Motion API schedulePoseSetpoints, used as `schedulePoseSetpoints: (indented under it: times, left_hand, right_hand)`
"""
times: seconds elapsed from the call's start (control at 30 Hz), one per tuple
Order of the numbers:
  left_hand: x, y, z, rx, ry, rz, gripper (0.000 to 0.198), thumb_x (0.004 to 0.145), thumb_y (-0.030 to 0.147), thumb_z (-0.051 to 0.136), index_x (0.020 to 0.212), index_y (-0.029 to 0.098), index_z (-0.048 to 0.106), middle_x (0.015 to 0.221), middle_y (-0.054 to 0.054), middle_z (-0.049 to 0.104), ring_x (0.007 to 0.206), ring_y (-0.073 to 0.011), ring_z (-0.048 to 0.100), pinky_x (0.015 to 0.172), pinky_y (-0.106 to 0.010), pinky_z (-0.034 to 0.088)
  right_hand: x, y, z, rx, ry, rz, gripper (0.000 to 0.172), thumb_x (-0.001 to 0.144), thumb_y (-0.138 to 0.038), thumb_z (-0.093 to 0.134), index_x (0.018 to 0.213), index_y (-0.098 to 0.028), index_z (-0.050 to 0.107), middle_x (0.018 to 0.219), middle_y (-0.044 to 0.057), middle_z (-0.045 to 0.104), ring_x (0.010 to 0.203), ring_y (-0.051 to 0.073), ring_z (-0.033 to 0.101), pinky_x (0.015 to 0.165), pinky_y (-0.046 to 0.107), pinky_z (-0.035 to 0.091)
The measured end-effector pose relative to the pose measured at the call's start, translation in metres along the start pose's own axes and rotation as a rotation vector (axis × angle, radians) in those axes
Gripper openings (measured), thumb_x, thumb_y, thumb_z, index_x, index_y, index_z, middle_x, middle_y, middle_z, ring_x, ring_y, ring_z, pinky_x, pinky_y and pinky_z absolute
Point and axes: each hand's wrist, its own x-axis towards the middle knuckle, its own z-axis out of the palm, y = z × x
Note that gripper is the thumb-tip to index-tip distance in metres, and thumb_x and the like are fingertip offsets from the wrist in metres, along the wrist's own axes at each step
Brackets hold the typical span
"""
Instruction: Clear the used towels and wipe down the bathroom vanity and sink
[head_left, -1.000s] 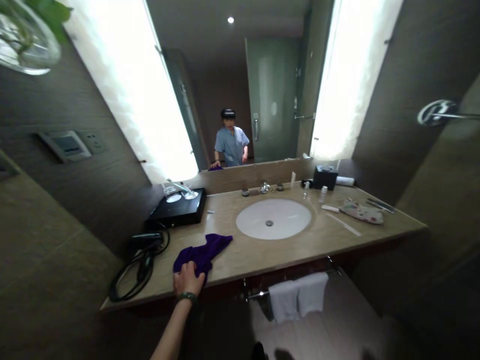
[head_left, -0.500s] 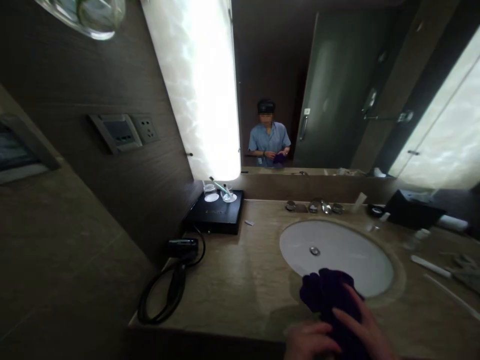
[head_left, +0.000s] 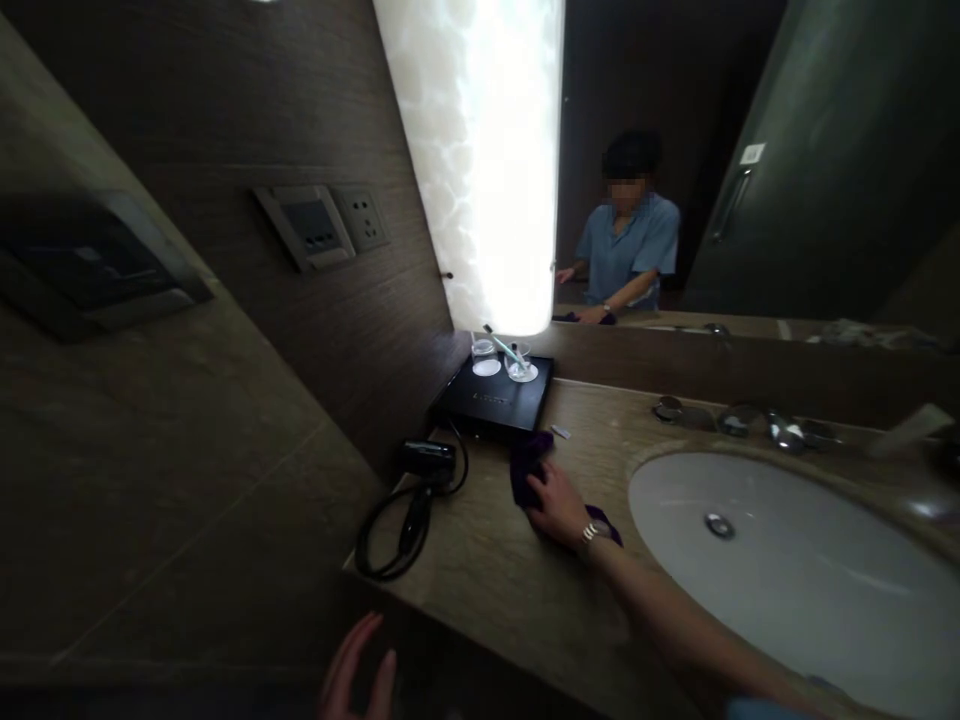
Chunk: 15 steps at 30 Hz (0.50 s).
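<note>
At the counter's near edge the left hand (head_left: 358, 672) hangs free, fingers spread and holding nothing, well apart from the hairdryer (head_left: 426, 462) and its coiled cord on the countertop (head_left: 480, 560). Further right, the right hand (head_left: 556, 505) presses flat on the purple cloth (head_left: 526, 462), which lies under its fingers, bunched ahead of the fingertips just beside the black tray (head_left: 495, 400), left of the white sink (head_left: 795, 560)

I count one purple cloth (head_left: 528, 462) under my right hand (head_left: 556, 507), near the back left corner of the counter (head_left: 495, 570). One black tray (head_left: 495, 398) sits at that corner, carrying two glasses (head_left: 519, 362). One hair dryer (head_left: 426, 462) lies at the left edge. One sink (head_left: 795, 560), and my two hands.
</note>
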Motion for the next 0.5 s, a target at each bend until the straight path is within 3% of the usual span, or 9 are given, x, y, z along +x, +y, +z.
schedulePoseSetpoints:
  times: [0.07,0.13,0.2,0.27,0.3,0.4,0.43,0.5]
  left_hand:
    - [0.013,0.011,-0.001,0.044,0.085,-0.014,0.052,0.077,0.053,0.053,0.114,0.015,0.058,0.125,-0.016,0.062,0.118,-0.0324,0.057,0.104,-0.049,0.047]
    - [0.033,0.022,0.009,0.101,0.119,0.012,0.059,0.079,0.05,0.049,0.121,0.009,0.054,0.131,-0.02,0.056,0.124,-0.0328,0.052,0.109,-0.049,0.043]
    - [0.058,0.03,0.025,0.182,0.116,0.036,0.064,0.079,0.045,0.049,0.128,0.004,0.049,0.138,-0.022,0.051,0.13,-0.0326,0.047,0.112,-0.047,0.039]
    - [0.084,0.035,0.042,0.28,0.095,0.022,0.068,0.079,0.038,0.052,0.135,-0.001,0.043,0.142,-0.023,0.047,0.135,-0.0324,0.041,0.115,-0.045,0.034]
    - [0.096,0.037,0.05,0.333,0.071,0.002,0.07,0.079,0.035,0.055,0.137,-0.003,0.04,0.143,-0.023,0.046,0.136,-0.0324,0.04,0.116,-0.044,0.033]
    - [0.128,0.043,0.069,0.482,-0.034,-0.036,0.08,0.077,0.033,0.065,0.142,-0.003,0.034,0.144,-0.023,0.044,0.136,-0.0333,0.037,0.116,-0.042,0.029]
    - [0.137,0.044,0.074,0.517,-0.072,-0.033,0.082,0.076,0.034,0.068,0.142,-0.001,0.035,0.143,-0.023,0.044,0.135,-0.034,0.038,0.115,-0.042,0.029]
    - [0.152,0.047,0.082,0.561,-0.155,-0.022,0.077,0.076,0.033,0.069,0.14,0.001,0.04,0.14,-0.022,0.047,0.131,-0.0351,0.042,0.113,-0.043,0.031]
  right_hand:
    - [-0.042,-0.018,0.02,0.059,-0.075,-0.193,0.067,0.073,-0.025,0.068,0.138,-0.023,0.051,0.155,0.018,0.028,0.145,0.036,0.02,0.117,0.051,0.022]
    - [-0.093,-0.019,0.035,0.128,-0.189,-0.365,0.073,0.069,-0.026,0.071,0.138,-0.034,0.05,0.158,0.012,0.023,0.146,0.034,0.018,0.117,0.053,0.02]
    - [-0.134,0.006,0.043,0.116,-0.31,-0.464,0.071,0.067,-0.03,0.072,0.135,-0.04,0.051,0.159,0.009,0.023,0.145,0.036,0.022,0.116,0.06,0.019]
    - [-0.156,0.056,0.045,0.021,-0.327,-0.448,0.065,0.069,-0.03,0.069,0.132,-0.039,0.055,0.155,0.01,0.032,0.141,0.04,0.03,0.111,0.068,0.023]
    - [-0.159,0.085,0.043,-0.028,-0.232,-0.391,0.063,0.069,-0.028,0.067,0.131,-0.036,0.057,0.154,0.012,0.035,0.138,0.042,0.033,0.109,0.07,0.026]
    - [-0.144,0.154,0.039,-0.102,0.261,-0.167,0.054,0.078,-0.028,0.056,0.131,-0.023,0.059,0.146,0.018,0.042,0.132,0.039,0.043,0.106,0.063,0.037]
    - [-0.135,0.16,0.04,-0.108,0.357,-0.121,0.052,0.08,-0.028,0.052,0.131,-0.02,0.059,0.145,0.02,0.041,0.131,0.038,0.043,0.106,0.061,0.038]
    - [-0.118,0.142,0.046,-0.108,0.357,-0.08,0.056,0.08,-0.025,0.051,0.135,-0.019,0.056,0.149,0.019,0.035,0.136,0.039,0.037,0.109,0.061,0.036]
